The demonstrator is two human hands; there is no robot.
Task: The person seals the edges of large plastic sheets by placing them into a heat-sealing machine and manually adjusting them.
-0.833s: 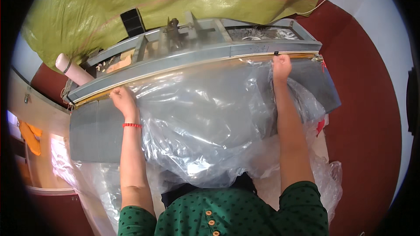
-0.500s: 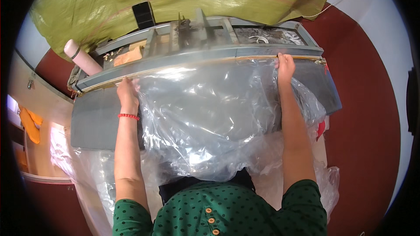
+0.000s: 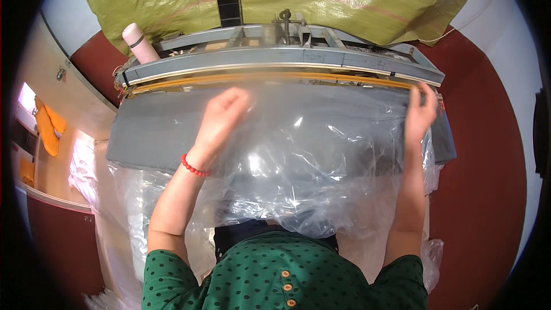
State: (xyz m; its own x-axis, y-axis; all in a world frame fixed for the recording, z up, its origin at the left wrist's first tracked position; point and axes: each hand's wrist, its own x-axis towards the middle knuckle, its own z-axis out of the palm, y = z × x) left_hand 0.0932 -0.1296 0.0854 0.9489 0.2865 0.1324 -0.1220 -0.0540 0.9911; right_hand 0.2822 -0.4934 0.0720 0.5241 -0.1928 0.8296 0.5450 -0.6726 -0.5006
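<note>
A clear plastic sheet (image 3: 310,155) lies crumpled across a long grey padded surface (image 3: 155,123) in front of me. Over the sheet's left part hangs my left hand (image 3: 227,109), blurred, its fingers curled in; what they hold, if anything, is hidden. My right hand (image 3: 422,112) is at the sheet's right side, thumb and fingers apart, fingertips at the right end of an orange-yellow strip (image 3: 264,76). This strip runs along the back of the grey surface. Behind it stands a grey metal frame (image 3: 229,57) with a long front bar, a gap showing between bar and strip.
A pink bottle (image 3: 140,45) and a dark phone (image 3: 229,11) stand behind the frame, before a yellow-green tarpaulin (image 3: 344,0). More clear plastic (image 3: 138,206) hangs down at the front left. An open cabinet (image 3: 74,155) stands on the left; the floor (image 3: 482,183) at right is dark red.
My left hand has left the bar's left end and moved right and nearer. My right hand's fingers have spread. The frame's front bar has risen off the strip, and the view has shifted.
</note>
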